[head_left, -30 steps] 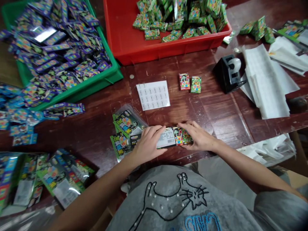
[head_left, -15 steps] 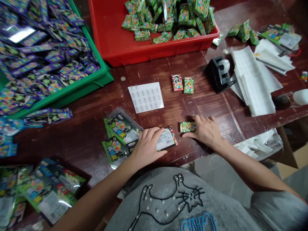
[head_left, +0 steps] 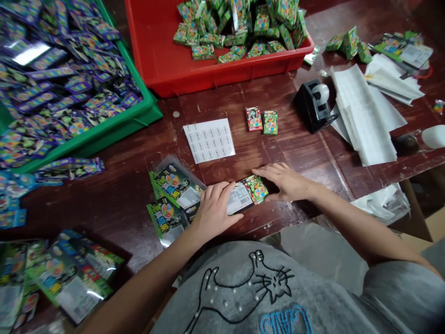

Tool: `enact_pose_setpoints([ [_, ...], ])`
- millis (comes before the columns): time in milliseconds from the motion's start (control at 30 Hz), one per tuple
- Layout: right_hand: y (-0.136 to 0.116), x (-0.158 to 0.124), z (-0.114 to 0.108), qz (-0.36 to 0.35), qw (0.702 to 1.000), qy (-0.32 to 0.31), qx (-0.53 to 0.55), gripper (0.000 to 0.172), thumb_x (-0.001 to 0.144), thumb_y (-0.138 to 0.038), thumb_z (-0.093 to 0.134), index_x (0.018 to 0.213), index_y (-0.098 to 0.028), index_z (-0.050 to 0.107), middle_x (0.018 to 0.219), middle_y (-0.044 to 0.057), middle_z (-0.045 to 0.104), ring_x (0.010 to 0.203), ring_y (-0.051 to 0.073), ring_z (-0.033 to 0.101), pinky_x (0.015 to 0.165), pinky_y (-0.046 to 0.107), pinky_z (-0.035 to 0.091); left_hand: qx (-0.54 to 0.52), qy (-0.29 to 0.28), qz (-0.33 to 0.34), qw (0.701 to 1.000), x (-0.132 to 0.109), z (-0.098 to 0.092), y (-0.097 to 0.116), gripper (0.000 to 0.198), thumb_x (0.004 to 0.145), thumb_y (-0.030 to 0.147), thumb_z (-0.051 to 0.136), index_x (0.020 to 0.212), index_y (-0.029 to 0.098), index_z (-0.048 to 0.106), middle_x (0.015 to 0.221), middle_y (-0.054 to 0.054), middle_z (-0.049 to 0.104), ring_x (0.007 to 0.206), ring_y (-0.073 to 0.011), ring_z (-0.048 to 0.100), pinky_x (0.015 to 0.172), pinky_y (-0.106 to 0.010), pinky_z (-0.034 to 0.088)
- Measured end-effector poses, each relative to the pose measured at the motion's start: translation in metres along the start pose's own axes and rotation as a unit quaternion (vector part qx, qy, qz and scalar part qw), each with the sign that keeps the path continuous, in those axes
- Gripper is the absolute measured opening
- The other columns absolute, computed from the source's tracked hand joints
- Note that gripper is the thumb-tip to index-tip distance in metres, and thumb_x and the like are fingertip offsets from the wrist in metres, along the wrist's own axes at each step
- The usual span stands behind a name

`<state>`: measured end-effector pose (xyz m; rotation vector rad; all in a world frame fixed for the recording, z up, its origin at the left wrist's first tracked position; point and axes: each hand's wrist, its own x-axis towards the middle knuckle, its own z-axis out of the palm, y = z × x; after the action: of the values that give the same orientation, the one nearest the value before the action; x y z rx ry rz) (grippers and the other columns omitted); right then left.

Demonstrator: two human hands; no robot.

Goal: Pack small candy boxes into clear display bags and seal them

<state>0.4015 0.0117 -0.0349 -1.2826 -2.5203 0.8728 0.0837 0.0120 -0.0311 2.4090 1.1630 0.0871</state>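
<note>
My left hand (head_left: 212, 211) is closed over a flat pack (head_left: 239, 198) with a white barcode label, lying on the table. A small green box (head_left: 257, 187) touches the right end of that pack. My right hand (head_left: 287, 182) grips the green box at its right side, between thumb and fingers. Left of my left hand lie flat green-and-black packs (head_left: 173, 182) in clear plastic. Farther back, a red box (head_left: 253, 119) and another green box (head_left: 270, 122) stand side by side near a white sticker sheet (head_left: 209, 140).
A red tray (head_left: 215, 83) of green boxes is at the back, a green crate (head_left: 139, 112) of purple packets at the left. A black tape dispenser (head_left: 314, 106) and white paper strips (head_left: 363, 116) lie right. More plastic packs (head_left: 71, 278) are at the lower left.
My right hand has moved left with the green box, which is now turned and touching the end of the labelled pack. My left hand has hardly moved.
</note>
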Motion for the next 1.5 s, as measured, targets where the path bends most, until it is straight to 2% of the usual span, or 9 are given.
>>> enact_pose_setpoints([
  [100,0.003,0.005,0.005,-0.027,0.999,0.0,0.024,0.096,0.084,-0.048,0.087,0.165,-0.026,0.042,0.148,0.016,0.065,0.132,0.036,0.061,0.114,0.058,0.044,-0.005,0.002,0.003,1.0,-0.001,0.001,-0.004,0.092,0.079,0.04,0.09,0.156,0.017,0.045,0.15,-0.019,0.057,0.133,-0.0397,0.054,0.114,-0.057,0.047],
  [300,0.015,0.013,0.003,-0.111,0.991,0.003,0.076,0.082,0.085,-0.05,0.086,0.155,-0.02,0.054,0.146,0.018,0.065,0.137,0.033,0.061,0.115,0.055,0.048,-0.037,-0.03,0.043,0.998,0.001,-0.001,-0.009,0.091,0.08,0.038,0.088,0.158,0.019,0.046,0.15,-0.016,0.058,0.134,-0.0376,0.054,0.118,-0.055,0.044],
  [467,0.02,0.021,0.007,-0.11,0.99,0.04,0.077,0.079,0.087,-0.049,0.085,0.154,-0.021,0.055,0.145,0.018,0.063,0.135,0.035,0.06,0.113,0.057,0.052,-0.042,0.0,0.026,0.999,0.003,0.001,-0.011,0.092,0.078,0.038,0.09,0.157,0.017,0.047,0.15,-0.018,0.056,0.134,-0.0385,0.053,0.116,-0.055,0.045],
  [667,0.016,0.014,0.012,-0.053,0.986,0.154,0.028,0.08,0.086,-0.048,0.086,0.152,-0.02,0.05,0.137,0.019,0.06,0.128,0.037,0.061,0.108,0.06,0.056,-0.041,0.056,0.005,0.998,0.004,0.008,-0.011,0.089,0.077,0.037,0.09,0.154,0.019,0.049,0.145,-0.016,0.059,0.129,-0.0373,0.055,0.114,-0.054,0.047],
  [800,0.016,0.012,0.014,-0.069,0.989,0.117,0.061,0.08,0.087,-0.044,0.085,0.153,-0.018,0.05,0.141,0.021,0.057,0.131,0.036,0.06,0.111,0.057,0.056,-0.032,0.044,0.016,0.998,0.006,0.009,-0.009,0.094,0.074,0.037,0.093,0.155,0.019,0.049,0.146,-0.017,0.06,0.129,-0.0378,0.056,0.113,-0.054,0.047],
  [1033,0.025,0.002,0.003,-0.068,0.985,0.067,0.144,0.083,0.085,-0.045,0.088,0.156,-0.025,0.052,0.141,0.015,0.058,0.132,0.033,0.062,0.114,0.054,0.056,-0.027,0.017,0.024,0.999,0.011,0.005,-0.014,0.098,0.075,0.045,0.093,0.158,0.017,0.048,0.152,-0.019,0.057,0.134,-0.0415,0.054,0.113,-0.058,0.045],
  [1167,0.027,0.006,0.005,-0.093,0.984,0.034,0.147,0.083,0.085,-0.041,0.089,0.158,-0.026,0.052,0.144,0.015,0.057,0.137,0.032,0.059,0.117,0.054,0.054,-0.037,0.016,0.047,0.998,0.014,0.005,-0.012,0.095,0.076,0.04,0.091,0.158,0.019,0.048,0.149,-0.017,0.059,0.133,-0.0392,0.055,0.114,-0.055,0.045],
  [1333,0.032,0.015,0.014,-0.097,0.983,0.046,0.15,0.085,0.087,-0.043,0.087,0.161,-0.025,0.05,0.144,0.016,0.055,0.137,0.032,0.058,0.118,0.054,0.052,-0.051,0.018,0.045,0.998,0.021,0.008,-0.006,0.091,0.077,0.036,0.089,0.158,0.019,0.05,0.149,-0.017,0.058,0.135,-0.0383,0.054,0.117,-0.054,0.044],
  [1500,0.026,0.015,0.022,-0.11,0.983,0.063,0.134,0.088,0.085,-0.05,0.087,0.16,-0.018,0.052,0.142,0.019,0.056,0.135,0.034,0.059,0.115,0.053,0.054,-0.031,0.057,0.029,0.998,0.017,0.013,0.002,0.09,0.077,0.033,0.087,0.157,0.018,0.049,0.147,-0.018,0.061,0.132,-0.039,0.057,0.113,-0.055,0.048],
])
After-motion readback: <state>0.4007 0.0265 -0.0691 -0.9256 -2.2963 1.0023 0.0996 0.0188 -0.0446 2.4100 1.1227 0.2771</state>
